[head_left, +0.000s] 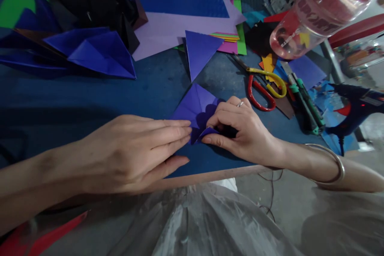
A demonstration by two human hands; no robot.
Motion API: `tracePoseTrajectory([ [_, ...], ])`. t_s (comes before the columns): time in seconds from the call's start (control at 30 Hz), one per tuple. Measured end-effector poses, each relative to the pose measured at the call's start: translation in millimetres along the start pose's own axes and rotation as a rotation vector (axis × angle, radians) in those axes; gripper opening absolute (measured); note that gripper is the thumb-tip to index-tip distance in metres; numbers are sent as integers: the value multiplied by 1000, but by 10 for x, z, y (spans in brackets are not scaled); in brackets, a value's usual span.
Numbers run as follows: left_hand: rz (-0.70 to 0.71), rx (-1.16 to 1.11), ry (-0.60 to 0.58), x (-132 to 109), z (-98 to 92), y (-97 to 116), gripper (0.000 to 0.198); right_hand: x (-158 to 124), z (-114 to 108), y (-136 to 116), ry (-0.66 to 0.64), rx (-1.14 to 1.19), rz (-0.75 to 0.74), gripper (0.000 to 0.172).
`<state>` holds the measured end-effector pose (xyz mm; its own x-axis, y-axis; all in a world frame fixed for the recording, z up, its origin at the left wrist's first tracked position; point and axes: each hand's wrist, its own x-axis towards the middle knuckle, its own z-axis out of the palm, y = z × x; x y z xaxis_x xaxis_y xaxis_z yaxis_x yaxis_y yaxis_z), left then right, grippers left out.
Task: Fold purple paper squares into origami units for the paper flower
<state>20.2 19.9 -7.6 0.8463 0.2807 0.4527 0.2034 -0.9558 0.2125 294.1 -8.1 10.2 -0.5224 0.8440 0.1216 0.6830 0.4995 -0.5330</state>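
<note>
A small purple paper sheet (195, 104), partly folded, lies on the blue table (90, 96) near its front edge. My left hand (132, 150) lies flat with fingers stretched together, their tips pressing the paper's left edge. My right hand (240, 128) is curled on the paper's right side, thumb and fingers pinching a folded corner. A ring shows on one finger, and a bangle (333, 164) sits on that wrist.
A folded purple triangle (199, 50) lies just beyond. A fan of blue and black folded pieces (87, 36) fills the back left. Coloured sheets (180, 20), scissors (264, 86), a green cutter (304, 100), a glue gun (357, 108) and a clear bottle (321, 8) are at the right.
</note>
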Motion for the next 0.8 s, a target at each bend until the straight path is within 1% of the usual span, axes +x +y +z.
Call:
tracePoseTrajectory([
  [0.13,11,6,0,21,-40,23,27,5,6,3,-7,17,-22,23],
  [0.3,-13,-19,-12,20,-93,54,26,3,29,-35,0,-58,0,27],
  [0.47,7,-36,-10,24,-79,43,27,0,46,-75,16,-86,37,28],
  [0.6,10,-32,-16,37,-64,35,27,1,63,-88,33,-98,30,27],
  [0.8,16,-43,-35,49,-111,49,28,17,63,-75,30,-104,42,28],
])
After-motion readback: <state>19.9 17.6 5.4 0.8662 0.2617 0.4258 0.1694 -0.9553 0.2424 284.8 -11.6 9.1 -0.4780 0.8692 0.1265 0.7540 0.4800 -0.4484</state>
